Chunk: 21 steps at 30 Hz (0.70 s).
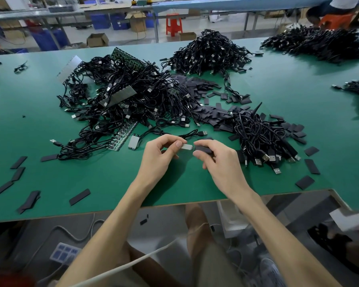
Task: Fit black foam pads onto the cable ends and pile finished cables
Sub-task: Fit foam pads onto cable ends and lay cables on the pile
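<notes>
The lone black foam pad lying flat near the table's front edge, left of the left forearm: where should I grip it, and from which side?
Probably from above, pinching its two long edges near the middle. The foam pad is a thin strip lying flat on the green table, clear of other pads, so its narrow width suits a grip best.

green flat surface (50, 141) near edge: left hand (160, 154), right hand (218, 162) together | from hands: tangled black cable heap (122, 96) 11 o'clock | black rectangular foam pads (197, 88) 12 o'clock | bundled black cable pile (261, 137) 3 o'clock
</notes>
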Available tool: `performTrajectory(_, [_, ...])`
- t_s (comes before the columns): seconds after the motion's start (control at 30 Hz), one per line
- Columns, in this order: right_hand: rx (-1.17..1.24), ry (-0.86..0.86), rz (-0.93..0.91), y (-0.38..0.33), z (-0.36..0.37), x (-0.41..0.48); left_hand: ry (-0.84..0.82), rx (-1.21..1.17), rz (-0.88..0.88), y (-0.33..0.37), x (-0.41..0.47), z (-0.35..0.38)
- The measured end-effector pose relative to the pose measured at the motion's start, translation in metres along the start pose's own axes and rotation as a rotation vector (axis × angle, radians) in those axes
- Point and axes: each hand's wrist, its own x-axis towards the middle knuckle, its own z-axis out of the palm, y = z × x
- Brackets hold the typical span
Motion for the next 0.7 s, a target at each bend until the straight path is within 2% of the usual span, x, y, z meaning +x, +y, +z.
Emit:
performTrajectory(0.13, [-0.054, -0.025, -0.016, -0.0016, 0.0015, -0.0013, 0.002, 0.008, -0.007, 0.0007, -0.0005, 0.0001])
performTrajectory(0.7, [0.095, 0.050, -0.010, -0.0001, -0.0014, -0.0033, -0.045, -0.052, 0.000, 0.0057, -0.0022, 0.0006])
